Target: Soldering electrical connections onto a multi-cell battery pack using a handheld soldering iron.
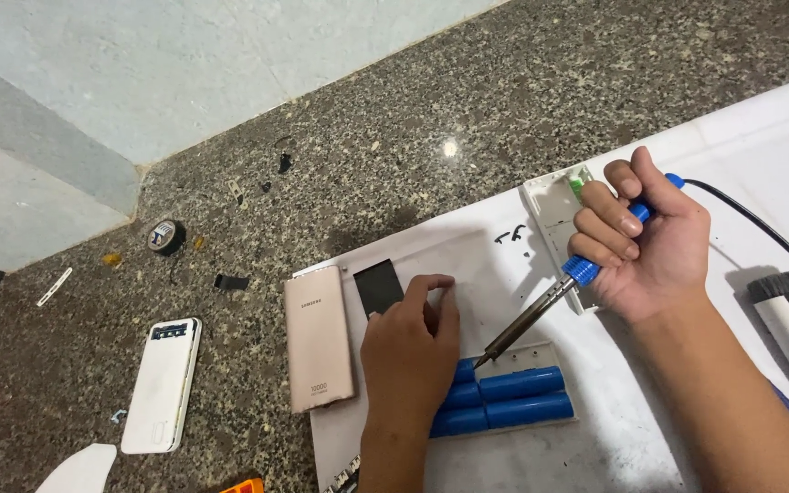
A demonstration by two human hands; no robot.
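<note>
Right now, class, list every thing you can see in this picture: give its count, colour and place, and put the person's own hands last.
battery cells: several, blue, side by side in a white tray on the white sheet, under the left hand
soldering iron: one, blue handle, dark tip at the cells, black cord trailing right
white sheet: one, covering the right of the floor
power bank: one, pinkish-beige, at the sheet's left edge
black rectangle: one, beside the power bank
open white case: one, behind the right hand
white casing: one, on the speckled stone floor, left
tape roll: one, black, far left
left hand: pressing on the cells
right hand: fingers wrapped around the iron's handle
</note>
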